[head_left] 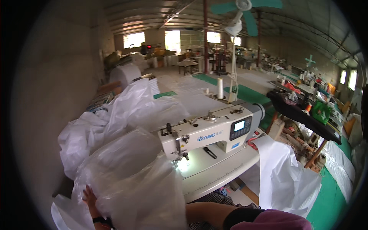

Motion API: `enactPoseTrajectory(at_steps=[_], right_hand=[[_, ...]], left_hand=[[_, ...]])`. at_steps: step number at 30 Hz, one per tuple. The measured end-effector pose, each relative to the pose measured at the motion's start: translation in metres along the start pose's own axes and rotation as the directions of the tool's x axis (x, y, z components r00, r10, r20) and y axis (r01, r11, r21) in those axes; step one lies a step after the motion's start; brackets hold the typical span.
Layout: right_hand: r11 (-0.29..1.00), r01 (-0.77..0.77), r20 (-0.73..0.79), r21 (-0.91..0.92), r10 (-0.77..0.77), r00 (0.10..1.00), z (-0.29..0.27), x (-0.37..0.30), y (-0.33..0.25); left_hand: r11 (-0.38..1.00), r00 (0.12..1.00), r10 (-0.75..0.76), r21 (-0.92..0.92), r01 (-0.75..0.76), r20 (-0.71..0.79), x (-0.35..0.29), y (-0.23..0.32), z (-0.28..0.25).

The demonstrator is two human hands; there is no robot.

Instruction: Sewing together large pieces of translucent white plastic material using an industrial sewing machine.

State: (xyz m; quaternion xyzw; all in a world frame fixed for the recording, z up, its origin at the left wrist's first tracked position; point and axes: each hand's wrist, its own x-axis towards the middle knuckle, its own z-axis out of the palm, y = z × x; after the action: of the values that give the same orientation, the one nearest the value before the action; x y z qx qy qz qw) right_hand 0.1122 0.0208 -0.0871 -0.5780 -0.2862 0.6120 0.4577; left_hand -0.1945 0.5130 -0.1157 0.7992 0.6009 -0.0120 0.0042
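My left hand [90, 196] lies with its fingers spread against the left side of a large, translucent white plastic sheet [130, 184]. The sheet is bunched and draped over the left of the sewing machine [207, 130], reaching close to the lit needle area. My right forearm [211, 213] crosses leftward below the machine bed, and its hand is hidden behind the sheet. Black thread snips [210, 153] rest on the machine bed, out of reach of both hands.
More crumpled plastic sheeting [130, 99] piles up behind on the left, beside a wall. White material [283, 172] hangs off the table's right end. A thread cone [220, 89] stands behind the machine. At right is a cluttered dark table [303, 115]. A green-bladed fan [245, 7] is overhead.
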Motion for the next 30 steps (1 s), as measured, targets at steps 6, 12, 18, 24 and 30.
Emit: enactPoseTrajectory(at_steps=[6,12,18,24,30], right_hand=[[0.999,0.026,0.109,-0.02,-0.024,0.994,0.012,0.021,-0.002],[1.0,-0.004,0.367,0.026,-0.006,0.93,0.054,0.033,0.012],[0.996,-0.063,0.581,0.068,0.012,0.814,0.094,0.009,0.016],[0.981,-0.184,0.668,0.059,0.098,0.738,0.086,-0.036,0.044],[0.999,-0.007,0.562,0.036,-0.014,0.827,0.078,-0.057,0.033]], left_hand=[[0.463,0.942,0.267,-0.83,-0.312,-0.205,-0.088,0.039,-0.13],[0.813,0.924,0.264,-0.451,-0.368,-0.277,-0.194,0.078,-0.111],[0.983,0.979,0.096,-0.134,-0.121,-0.178,-0.208,0.096,-0.078],[0.988,0.968,0.088,-0.107,-0.116,-0.236,-0.214,0.099,-0.068],[0.967,0.828,0.255,0.128,-0.22,-0.5,-0.212,0.101,-0.062]])
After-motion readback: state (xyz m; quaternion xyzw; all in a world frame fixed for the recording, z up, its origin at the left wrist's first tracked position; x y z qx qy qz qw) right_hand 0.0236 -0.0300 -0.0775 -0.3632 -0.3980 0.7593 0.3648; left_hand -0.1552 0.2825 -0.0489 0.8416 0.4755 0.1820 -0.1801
